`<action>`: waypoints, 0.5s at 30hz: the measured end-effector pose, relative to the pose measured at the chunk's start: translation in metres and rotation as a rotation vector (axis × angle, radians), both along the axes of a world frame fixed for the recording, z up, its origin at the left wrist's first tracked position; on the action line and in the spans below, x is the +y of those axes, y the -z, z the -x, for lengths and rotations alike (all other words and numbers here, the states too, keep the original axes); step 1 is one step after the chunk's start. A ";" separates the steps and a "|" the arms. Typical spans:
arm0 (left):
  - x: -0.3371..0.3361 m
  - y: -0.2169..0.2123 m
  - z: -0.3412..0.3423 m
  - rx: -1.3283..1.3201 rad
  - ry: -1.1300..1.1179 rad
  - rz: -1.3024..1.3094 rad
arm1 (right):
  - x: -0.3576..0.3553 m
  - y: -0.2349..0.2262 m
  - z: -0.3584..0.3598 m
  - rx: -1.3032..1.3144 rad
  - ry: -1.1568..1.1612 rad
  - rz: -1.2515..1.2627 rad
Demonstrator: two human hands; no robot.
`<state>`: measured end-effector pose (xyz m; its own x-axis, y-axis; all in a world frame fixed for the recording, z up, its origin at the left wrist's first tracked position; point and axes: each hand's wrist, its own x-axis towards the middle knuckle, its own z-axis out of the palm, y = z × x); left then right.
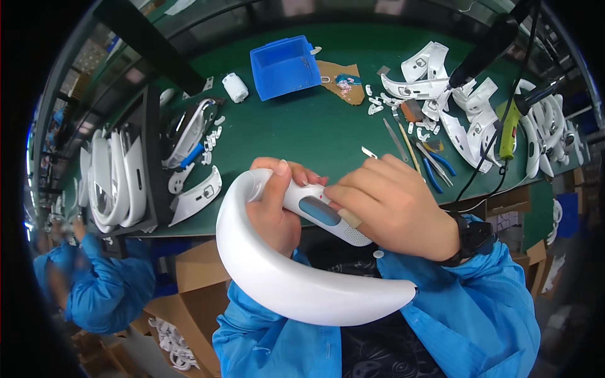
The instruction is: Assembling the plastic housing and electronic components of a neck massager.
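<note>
Head view. The left hand [275,211] is wrapped around the upper end of a curved white plastic housing [283,277], thumb laid over its front, fingers curled behind. The housing is smooth and glossy, crescent-shaped, tapering to a blunt tip at lower right; it is held above the lap, just in front of the table edge. The right hand [391,205] is closed over the housing's straight arm, fingertips pressing beside an oval blue-grey window [319,211]; a perforated grille patch sits just past it. A black wristband [469,242] circles the right wrist.

The green table mat [302,132] has open room in its centre. A rectangular blue plastic bin [285,66] stands at the far side. White housing parts [454,101] lie piled at right, near blue-handled pliers [435,167].
</note>
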<state>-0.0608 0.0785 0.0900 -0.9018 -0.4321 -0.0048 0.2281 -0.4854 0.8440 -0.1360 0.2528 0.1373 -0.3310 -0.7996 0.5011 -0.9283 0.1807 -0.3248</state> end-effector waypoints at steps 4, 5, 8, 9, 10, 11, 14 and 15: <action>-0.003 0.000 -0.009 0.028 0.033 0.070 | -0.003 0.003 -0.008 0.099 -0.038 -0.133; -0.004 0.002 -0.011 0.026 0.032 0.058 | -0.004 0.003 -0.010 0.098 -0.039 -0.146; -0.003 0.004 -0.013 0.055 -0.013 0.072 | -0.008 0.004 -0.012 0.137 -0.046 -0.187; -0.001 0.003 -0.013 0.046 -0.037 0.098 | -0.010 0.008 -0.011 0.185 -0.052 -0.141; 0.000 0.003 -0.013 0.036 -0.060 0.125 | -0.012 0.010 -0.010 0.232 -0.056 -0.094; 0.001 0.003 -0.013 0.028 -0.068 0.118 | -0.013 0.009 -0.011 0.255 -0.054 -0.113; 0.002 0.002 -0.012 0.004 -0.056 0.125 | -0.015 0.008 -0.011 0.307 -0.070 -0.149; 0.002 0.001 -0.013 0.010 -0.049 0.121 | -0.016 0.008 -0.012 0.312 -0.064 -0.154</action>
